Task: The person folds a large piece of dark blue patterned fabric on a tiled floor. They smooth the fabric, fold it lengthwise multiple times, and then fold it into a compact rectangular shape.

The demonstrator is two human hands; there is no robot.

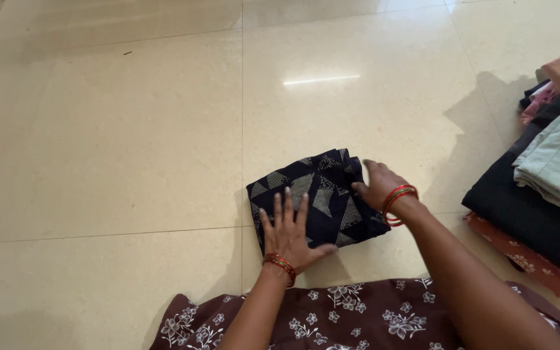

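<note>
Left grip (288, 234) spread flat on folded dark cloth (319, 198) — right grip (378, 185) pinching its edge

The folded cloth (319, 198) is dark navy, almost black, with pale grey triangles made of small dots. The floor (118, 129) is glossy cream tile with thin darker joint lines. The bangles on the left wrist (281, 264) are red with some green and gold; the bangles on the right wrist (398, 198) are red and green. The garment on the lap (358, 317) is dark brown with white flowers. In the pile of clothes (539, 194) there are pale green, black, peach, pink and rust-red pieces, the rust-red one with a small light pattern.
</note>
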